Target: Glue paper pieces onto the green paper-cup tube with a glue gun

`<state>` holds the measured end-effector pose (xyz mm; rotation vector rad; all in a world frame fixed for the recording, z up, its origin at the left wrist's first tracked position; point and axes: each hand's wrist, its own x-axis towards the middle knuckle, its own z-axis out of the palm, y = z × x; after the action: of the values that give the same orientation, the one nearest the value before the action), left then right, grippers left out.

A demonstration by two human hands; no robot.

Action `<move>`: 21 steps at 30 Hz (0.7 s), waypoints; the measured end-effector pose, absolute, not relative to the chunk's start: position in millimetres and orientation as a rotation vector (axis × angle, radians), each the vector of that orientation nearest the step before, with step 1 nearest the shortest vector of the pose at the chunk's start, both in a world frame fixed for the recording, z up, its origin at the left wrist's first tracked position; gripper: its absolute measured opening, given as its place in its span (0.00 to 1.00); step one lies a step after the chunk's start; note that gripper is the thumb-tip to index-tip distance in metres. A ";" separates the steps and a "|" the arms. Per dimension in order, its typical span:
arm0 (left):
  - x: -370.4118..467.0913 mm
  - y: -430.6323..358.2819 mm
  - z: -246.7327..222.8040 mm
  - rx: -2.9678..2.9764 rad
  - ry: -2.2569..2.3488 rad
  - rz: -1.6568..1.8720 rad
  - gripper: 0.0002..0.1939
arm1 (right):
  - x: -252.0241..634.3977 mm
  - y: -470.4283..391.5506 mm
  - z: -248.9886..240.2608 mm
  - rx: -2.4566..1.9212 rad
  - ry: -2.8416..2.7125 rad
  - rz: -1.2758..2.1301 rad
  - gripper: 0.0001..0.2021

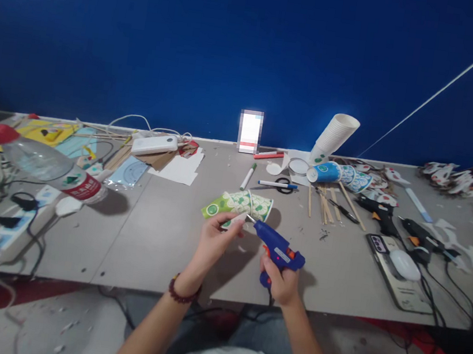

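Observation:
My right hand (282, 279) is wrapped round the handle of a blue hot glue gun (275, 241), fingers at its orange trigger. The metal nozzle points left, close to a small white paper piece (239, 221) pinched in my left hand (217, 235). Whether the nozzle touches the paper I cannot tell. Just beyond my left hand, a green patterned paper cup (239, 202) lies on its side, partly hidden by my fingers. A green-capped marker (248, 177) and a blue marker (277, 184) lie behind the cup, the latter across black scissors (284, 186).
A water bottle (52, 167) and a power strip (20, 230) are on the left. Stacked white cups (335, 138), a blue cup (326, 172) and wooden sticks (326, 206) lie back right. Two black glue guns, one nearer (423, 236), and a phone (397, 279) occupy the right.

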<state>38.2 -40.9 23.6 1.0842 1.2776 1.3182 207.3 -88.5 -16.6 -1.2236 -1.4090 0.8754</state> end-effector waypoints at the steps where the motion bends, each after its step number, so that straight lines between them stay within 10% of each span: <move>1: 38.4 -41.0 23.8 1.081 1.279 1.319 0.12 | 207.2 -88.6 -16.0 -1.227 -1.413 0.871 0.14; 21: 38.9 -41.6 25.0 1.067 1.288 1.311 0.12 | 206.5 -88.2 -6.8 -1.246 -1.436 0.848 0.15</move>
<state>38.9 -41.6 25.0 1.0667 1.2883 1.3107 206.5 -88.2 -6.8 -1.2456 -1.4358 0.8480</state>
